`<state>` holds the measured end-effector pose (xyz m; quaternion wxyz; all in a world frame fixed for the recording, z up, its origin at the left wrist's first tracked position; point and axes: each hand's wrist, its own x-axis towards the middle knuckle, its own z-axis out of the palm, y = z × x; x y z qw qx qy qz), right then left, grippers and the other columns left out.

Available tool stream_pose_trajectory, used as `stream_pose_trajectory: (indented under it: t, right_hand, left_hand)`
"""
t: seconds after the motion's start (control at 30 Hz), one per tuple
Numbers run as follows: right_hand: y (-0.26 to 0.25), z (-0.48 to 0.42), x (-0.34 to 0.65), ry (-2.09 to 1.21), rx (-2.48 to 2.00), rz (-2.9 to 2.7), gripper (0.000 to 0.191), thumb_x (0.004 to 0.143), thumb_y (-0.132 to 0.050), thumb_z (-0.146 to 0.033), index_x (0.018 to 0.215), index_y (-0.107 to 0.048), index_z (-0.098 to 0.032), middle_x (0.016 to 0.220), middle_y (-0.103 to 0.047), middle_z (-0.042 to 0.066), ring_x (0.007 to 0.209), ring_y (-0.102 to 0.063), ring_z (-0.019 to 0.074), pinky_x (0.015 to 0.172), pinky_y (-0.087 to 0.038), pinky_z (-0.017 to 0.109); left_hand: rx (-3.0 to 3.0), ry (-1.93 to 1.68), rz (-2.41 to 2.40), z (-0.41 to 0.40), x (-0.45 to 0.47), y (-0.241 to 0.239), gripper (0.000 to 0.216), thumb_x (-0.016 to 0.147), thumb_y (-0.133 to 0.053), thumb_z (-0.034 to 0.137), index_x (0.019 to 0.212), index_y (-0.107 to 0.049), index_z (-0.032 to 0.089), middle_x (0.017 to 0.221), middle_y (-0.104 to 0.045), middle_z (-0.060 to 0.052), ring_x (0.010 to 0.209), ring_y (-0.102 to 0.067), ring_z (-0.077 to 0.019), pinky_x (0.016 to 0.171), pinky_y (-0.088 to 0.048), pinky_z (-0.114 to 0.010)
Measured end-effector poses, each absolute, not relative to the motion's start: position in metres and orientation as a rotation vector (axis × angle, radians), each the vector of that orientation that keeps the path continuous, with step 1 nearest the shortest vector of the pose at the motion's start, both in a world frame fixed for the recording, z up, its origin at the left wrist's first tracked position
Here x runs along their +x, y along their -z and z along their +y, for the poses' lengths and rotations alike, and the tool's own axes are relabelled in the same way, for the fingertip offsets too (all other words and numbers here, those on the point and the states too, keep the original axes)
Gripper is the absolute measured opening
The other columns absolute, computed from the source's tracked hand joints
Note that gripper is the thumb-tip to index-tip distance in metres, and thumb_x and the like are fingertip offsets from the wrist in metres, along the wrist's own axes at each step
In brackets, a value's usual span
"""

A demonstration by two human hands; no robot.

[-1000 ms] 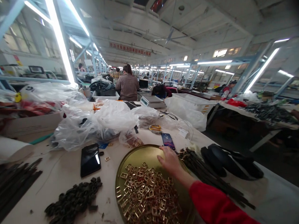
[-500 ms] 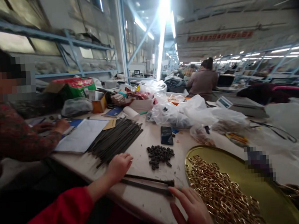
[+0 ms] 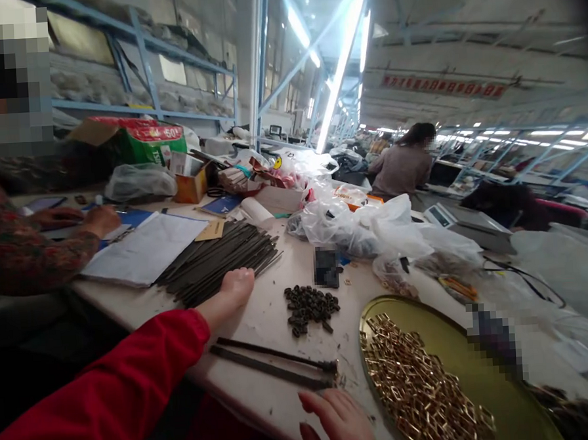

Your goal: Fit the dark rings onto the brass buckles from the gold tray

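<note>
My left hand [image 3: 236, 290] is stretched forward, its back toward me, at the right side of a pile of dark flat strips [image 3: 217, 257]. Its fingertips are hidden, so whether they grip a strip cannot be seen. My right hand [image 3: 340, 420] is low over the near table edge, thumb and fingers apart with nothing between them. Just beyond it lie two dark straps [image 3: 277, 368]; the farther one has small dark loops and a gold-coloured piece at its right end. A heap of small dark loops [image 3: 311, 306] sits behind them. On the right, a gold-coloured tray [image 3: 457, 323] carries many rectangular metal rings [image 3: 420, 377].
Farther back are a dark phone-like slab [image 3: 327, 267], clear plastic bags [image 3: 358, 226] and a white paper roll [image 3: 257, 213]. At left, a co-worker's hand [image 3: 101, 220] rests near a white paper pad [image 3: 145, 251]. A digital scale [image 3: 471, 224] stands at the back right.
My left hand has moved from the straps toward the strip pile. My right hand has drawn back from the strap ends toward me. The view has shifted slightly.
</note>
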<state>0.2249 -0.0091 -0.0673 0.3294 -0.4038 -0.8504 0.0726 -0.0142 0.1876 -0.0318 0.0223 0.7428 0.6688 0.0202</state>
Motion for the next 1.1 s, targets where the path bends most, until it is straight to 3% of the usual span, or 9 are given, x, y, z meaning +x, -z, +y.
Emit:
stream_pose_trajectory:
  t: [0.1, 0.23, 0.33, 0.4, 0.5, 0.7, 0.83, 0.97, 1.1]
  right_hand:
    - [0.050, -0.004, 0.228, -0.516, -1.323, -1.880, 0.036, 0.082, -0.050, -0.027, 0.118, -0.047, -0.026, 0.084, -0.066, 0.006, 0.073, -0.062, 0.0215, 0.066, -0.051, 0.033]
    - [0.035, 0.014, 0.242, -0.961, -1.432, -1.216, 0.052, 0.084, -0.044, -0.046, 0.127, -0.032, -0.021, 0.072, -0.058, 0.001, 0.053, -0.052, 0.0153, 0.048, -0.045, 0.026]
    - [0.033, 0.025, 0.240, -1.052, -1.445, -1.165, 0.031, 0.081, -0.048, -0.049, 0.091, -0.053, -0.021, 0.060, -0.047, -0.004, 0.049, -0.043, 0.0117, 0.045, -0.038, 0.023]
    - [0.035, 0.030, 0.231, -1.084, -1.478, -1.272, 0.029, 0.081, -0.049, -0.046, 0.069, -0.051, -0.020, 0.055, -0.041, -0.005, 0.051, -0.040, 0.0108, 0.047, -0.035, 0.022]
    - [0.035, 0.043, 0.221, -1.156, -1.457, -1.455, 0.028, 0.081, -0.049, -0.043, 0.065, -0.050, -0.020, 0.055, -0.042, -0.005, 0.051, -0.040, 0.0106, 0.047, -0.034, 0.022]
    - [0.031, 0.095, 0.255, -0.642, -1.646, -1.670, 0.022, 0.085, -0.042, -0.037, 0.081, -0.054, -0.019, 0.065, -0.053, 0.000, 0.058, -0.050, 0.0141, 0.054, -0.041, 0.025]
    - [0.042, 0.123, 0.254, -0.326, -1.751, -1.995, 0.013, 0.083, -0.047, -0.026, 0.080, -0.057, -0.020, 0.078, -0.058, 0.004, 0.069, -0.055, 0.0171, 0.064, -0.041, 0.028]
    - [0.058, 0.134, 0.233, -0.308, -1.754, -2.075, 0.003, 0.075, -0.056, -0.019, 0.073, -0.057, -0.020, 0.075, -0.057, 0.004, 0.066, -0.053, 0.0176, 0.060, -0.037, 0.027]
    - [0.062, 0.136, 0.229, -0.316, -1.721, -2.081, 0.009, 0.073, -0.055, -0.014, 0.068, -0.054, -0.020, 0.073, -0.055, 0.002, 0.064, -0.051, 0.0159, 0.059, -0.035, 0.026]
  left_hand:
    - [2.342, -0.113, 1.924, 0.167, -0.012, 0.024, 0.025, 0.091, -0.038, 0.023, 0.103, -0.055, 0.009, 0.099, -0.059, -0.008, 0.086, -0.058, -0.0161, 0.080, -0.044, -0.032]
    - [2.401, -0.216, 1.456, 0.106, -0.009, 0.014, 0.023, 0.085, -0.039, 0.023, 0.098, -0.057, 0.017, 0.087, -0.063, -0.005, 0.083, -0.059, -0.0181, 0.078, -0.042, -0.026]
    - [2.113, -0.230, 1.182, 0.063, -0.003, 0.007, 0.023, 0.080, -0.040, 0.021, 0.096, -0.058, 0.021, 0.087, -0.064, -0.004, 0.081, -0.058, -0.0181, 0.075, -0.041, -0.025]
    - [1.824, -0.139, 1.077, 0.048, 0.006, 0.002, 0.027, 0.081, -0.040, 0.025, 0.104, -0.055, 0.023, 0.083, -0.062, -0.001, 0.075, -0.057, -0.0157, 0.069, -0.041, -0.023]
    - [1.466, -0.070, 0.970, 0.045, 0.022, 0.001, 0.027, 0.083, -0.038, 0.033, 0.096, -0.056, 0.018, 0.060, -0.051, 0.004, 0.056, -0.046, -0.0107, 0.054, -0.036, -0.019]
    - [0.917, -0.340, 1.036, 0.061, 0.024, 0.022, 0.032, 0.075, -0.046, 0.048, 0.086, -0.047, 0.017, 0.050, -0.037, 0.010, 0.035, -0.020, -0.0041, 0.036, -0.012, -0.018]
    - [0.780, -0.428, 1.050, 0.066, 0.019, 0.027, 0.032, 0.071, -0.051, 0.046, 0.084, -0.046, 0.017, 0.049, -0.038, 0.010, 0.035, -0.020, -0.0025, 0.036, -0.011, -0.017]
    - [0.729, -0.455, 1.047, 0.062, 0.018, 0.020, 0.029, 0.070, -0.052, 0.042, 0.084, -0.047, 0.017, 0.049, -0.038, 0.010, 0.035, -0.021, -0.0020, 0.035, -0.013, -0.016]
    - [0.743, -0.490, 1.031, 0.053, 0.014, 0.015, 0.024, 0.070, -0.051, 0.035, 0.085, -0.049, 0.016, 0.049, -0.040, 0.010, 0.034, -0.023, -0.0020, 0.034, -0.015, -0.015]
